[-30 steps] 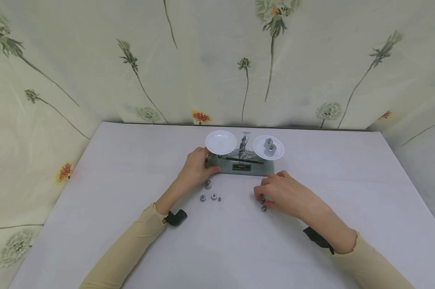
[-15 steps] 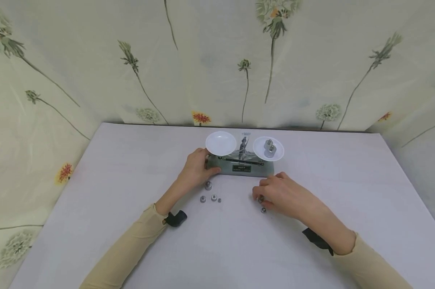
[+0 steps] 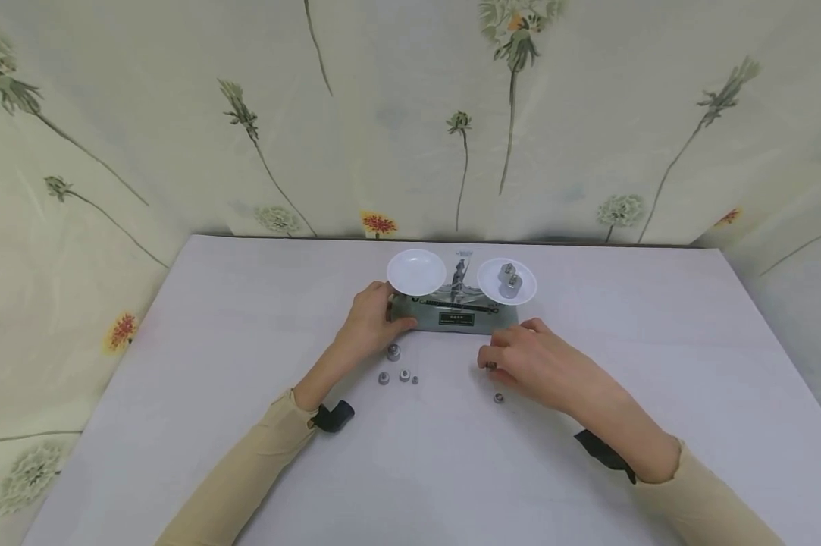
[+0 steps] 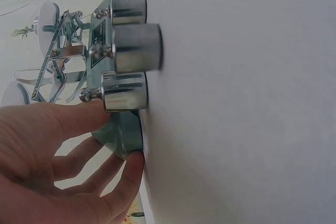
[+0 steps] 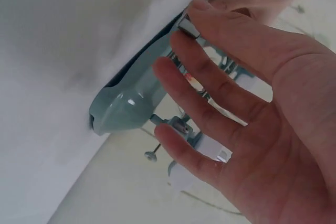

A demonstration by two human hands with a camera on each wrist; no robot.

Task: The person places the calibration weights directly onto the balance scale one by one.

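- Tan sleeves [image 3: 246, 472] enter from the near edge, a black wrist device [image 3: 333, 416] worn at each cuff, over a white table [image 3: 410, 485].
- A lone weight [image 3: 499, 398] stands on the tabletop just in front of a person's right hand [image 3: 543, 368].
- That hand pinches a small metal weight [image 5: 189, 26] between thumb and index finger, closed to its width, the other fingers apart and loosely bent.
- Four knobbed weights [image 3: 393, 352] of differing sizes stand upright near the left hand [image 3: 369, 322].
- The left hand grips the left end of a balance scale [image 3: 456, 318], thumb in front, spread about as wide as the base.
- The scale stands toward the table's far edge, two weights [image 3: 512, 287] touching on its right pan [image 3: 529, 282], beside its white left pan [image 3: 417, 271].
- Beyond rises a flower-printed backdrop [image 3: 383, 114].
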